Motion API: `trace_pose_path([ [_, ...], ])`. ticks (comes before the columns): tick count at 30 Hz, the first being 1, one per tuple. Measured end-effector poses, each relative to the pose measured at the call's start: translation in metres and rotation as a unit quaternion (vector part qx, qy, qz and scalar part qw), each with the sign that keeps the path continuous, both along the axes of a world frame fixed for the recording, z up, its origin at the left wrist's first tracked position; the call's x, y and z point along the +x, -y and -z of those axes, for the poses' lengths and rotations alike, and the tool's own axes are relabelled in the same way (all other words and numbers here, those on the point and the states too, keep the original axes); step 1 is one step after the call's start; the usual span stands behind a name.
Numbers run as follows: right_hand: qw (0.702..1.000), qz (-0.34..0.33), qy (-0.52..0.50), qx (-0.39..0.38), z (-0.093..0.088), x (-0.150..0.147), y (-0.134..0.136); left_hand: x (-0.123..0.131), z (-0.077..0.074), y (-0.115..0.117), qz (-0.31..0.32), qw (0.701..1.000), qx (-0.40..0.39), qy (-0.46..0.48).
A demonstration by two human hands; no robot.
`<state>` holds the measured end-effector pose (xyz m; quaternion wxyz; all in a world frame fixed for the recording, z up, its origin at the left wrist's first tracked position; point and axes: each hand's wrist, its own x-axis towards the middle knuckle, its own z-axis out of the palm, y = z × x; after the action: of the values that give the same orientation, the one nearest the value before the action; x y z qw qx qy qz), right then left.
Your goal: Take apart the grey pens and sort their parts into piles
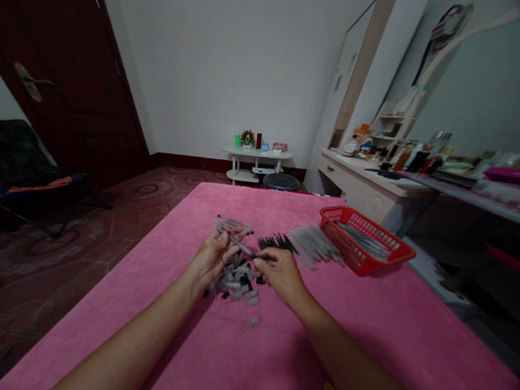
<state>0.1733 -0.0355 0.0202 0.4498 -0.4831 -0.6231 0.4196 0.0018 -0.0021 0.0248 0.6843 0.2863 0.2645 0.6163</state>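
A person's left hand (214,254) grips a slim pen (240,244) at its two o'clock, while the right hand (281,270) pinches the dark end at its ten o'clock. Loose caps (233,284) lie at the pen's six o'clock, a red basket (350,256) at the right hand's two.

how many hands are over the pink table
2: the left hand holds a slim pen; the right hand is at the pen's dark end, left of the red basket. Neither is hidden.
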Motion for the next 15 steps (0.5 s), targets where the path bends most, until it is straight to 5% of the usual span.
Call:
trace_pose_path([
  [8,1.0,0.011,-0.019,-0.018,0.0002,-0.0014,0.0005,0.0045,-0.0015,0.0042,-0.012,1.0,0.003,-0.012],
  [15,0.981,0.089,0.124,0.116,-0.0023,0.0022,0.005,0.009,0.0028,0.005,-0.027,1.0,-0.011,-0.011],
])
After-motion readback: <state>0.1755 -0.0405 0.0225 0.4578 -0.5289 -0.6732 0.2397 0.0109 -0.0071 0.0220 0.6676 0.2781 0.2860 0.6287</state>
